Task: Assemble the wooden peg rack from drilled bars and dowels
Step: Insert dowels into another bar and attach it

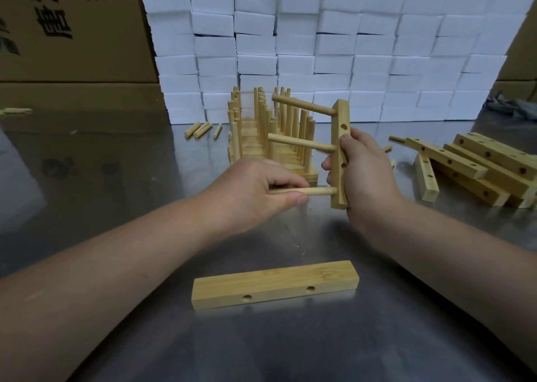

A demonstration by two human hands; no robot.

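Head view: right hand (366,172) grips an upright drilled bar (340,152) bearing two dowels; left hand (255,189) pinches a third dowel (318,191) at its lowest hole

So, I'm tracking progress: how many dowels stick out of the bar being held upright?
3: a top dowel at the drilled bar's upper end, a middle dowel, and a bottom dowel pinched by the left hand. The right hand grips the bar.
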